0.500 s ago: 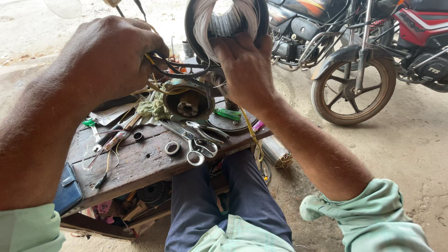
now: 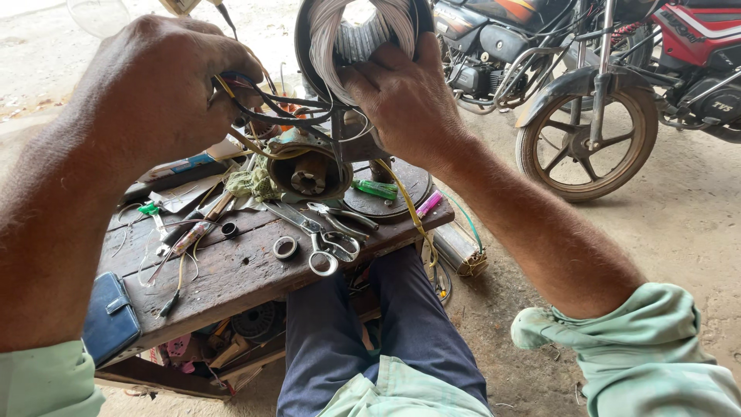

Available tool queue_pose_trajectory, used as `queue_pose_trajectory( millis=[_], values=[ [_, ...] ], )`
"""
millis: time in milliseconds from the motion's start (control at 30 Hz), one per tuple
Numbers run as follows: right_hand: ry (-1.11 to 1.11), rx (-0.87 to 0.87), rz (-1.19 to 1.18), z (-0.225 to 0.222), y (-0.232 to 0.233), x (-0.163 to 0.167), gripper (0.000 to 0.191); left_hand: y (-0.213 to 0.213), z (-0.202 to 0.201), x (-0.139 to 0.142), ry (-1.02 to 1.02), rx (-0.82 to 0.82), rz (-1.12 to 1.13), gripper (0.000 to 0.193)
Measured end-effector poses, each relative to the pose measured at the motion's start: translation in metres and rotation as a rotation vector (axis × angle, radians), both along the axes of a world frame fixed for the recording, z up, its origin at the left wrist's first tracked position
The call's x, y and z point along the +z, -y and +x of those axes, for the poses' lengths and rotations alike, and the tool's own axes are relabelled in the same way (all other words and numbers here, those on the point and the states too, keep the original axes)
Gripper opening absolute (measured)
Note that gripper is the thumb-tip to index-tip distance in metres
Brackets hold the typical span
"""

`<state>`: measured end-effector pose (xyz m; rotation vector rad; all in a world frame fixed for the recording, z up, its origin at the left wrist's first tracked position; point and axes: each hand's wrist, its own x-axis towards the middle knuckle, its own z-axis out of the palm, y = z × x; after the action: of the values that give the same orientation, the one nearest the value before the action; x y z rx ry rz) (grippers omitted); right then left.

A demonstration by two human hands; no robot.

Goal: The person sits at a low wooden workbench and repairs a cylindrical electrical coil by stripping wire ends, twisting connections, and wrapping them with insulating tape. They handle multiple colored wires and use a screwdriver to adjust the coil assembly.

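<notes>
since half a second ago, both of my hands sit in nearly the same places and the wound motor ring has hardly shifted; only the view has crept a little. my right hand [image 2: 405, 96] grips the motor winding [image 2: 356, 35], a round dark ring packed with pale wire coils, fingers curled tight over its lower rim, holding it up above the wooden bench [image 2: 231, 270]. my left hand [image 2: 158, 85] is closed in a fist around a bunch of dark and yellow lead wires [image 2: 274, 108] that run across to the ring. just below the ring stands a rusty motor housing [image 2: 309, 171] on the bench, with a green marker [image 2: 376, 188] beside it. scissors [image 2: 328, 245] and pliers [image 2: 343, 216] lie near the front edge, a small metal ring [image 2: 285, 247] next to them. a blue wallet [image 2: 109, 315] rests on the left corner. my dark blue trousers [image 2: 386, 332] show under the bench, and a motorcycle wheel [image 2: 587, 139] stands off to the right.
</notes>
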<state>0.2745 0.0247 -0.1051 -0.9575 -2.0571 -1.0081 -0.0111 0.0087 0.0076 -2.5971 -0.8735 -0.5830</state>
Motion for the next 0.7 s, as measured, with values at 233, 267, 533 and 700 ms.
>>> queue_pose_trajectory(
  millis=[233, 267, 533, 700],
  values=[
    [0.142, -0.045, 0.004, 0.017, -0.010, 0.002, 0.024, 0.016, 0.010, -0.004, -0.022, 0.020, 0.074, 0.029],
    [0.188, -0.045, 0.056, 0.021, -0.012, 0.005, 0.018, 0.018, 0.011, -0.004, -0.024, 0.001, 0.087, 0.030],
    [0.533, -0.182, 0.133, 0.050, 0.000, 0.029, 0.011, 0.028, 0.027, -0.021, -0.111, 0.011, 0.075, 0.028],
    [0.460, -0.160, 0.129, 0.042, 0.009, 0.028, 0.013, 0.020, 0.026, -0.026, -0.070, -0.005, 0.104, 0.029]
  ],
)
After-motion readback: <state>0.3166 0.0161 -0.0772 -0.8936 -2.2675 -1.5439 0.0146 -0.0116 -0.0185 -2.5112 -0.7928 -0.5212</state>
